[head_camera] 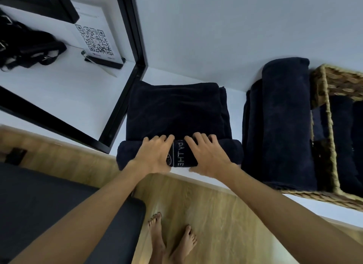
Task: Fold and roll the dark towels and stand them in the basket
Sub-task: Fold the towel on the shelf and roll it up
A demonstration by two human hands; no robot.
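Folded dark towel (176, 108) on shelf centre, near edge rolled partway. Left hand (155, 155), right hand (208, 155) pressed on roll, fingers spread. Rolled towels (282, 122) against basket (330, 126) at right, others inside. Rolling, standing remain.

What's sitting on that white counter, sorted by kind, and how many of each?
Dark towels outside the basket: 3, namely the towel being rolled, a rolled towel against the basket, and another towel beside that roll
Dark towels in the basket: at least 1; more cannot be told apart
Wicker basket: 1
QR code sign: 1
Black bag: 1
Total: 7
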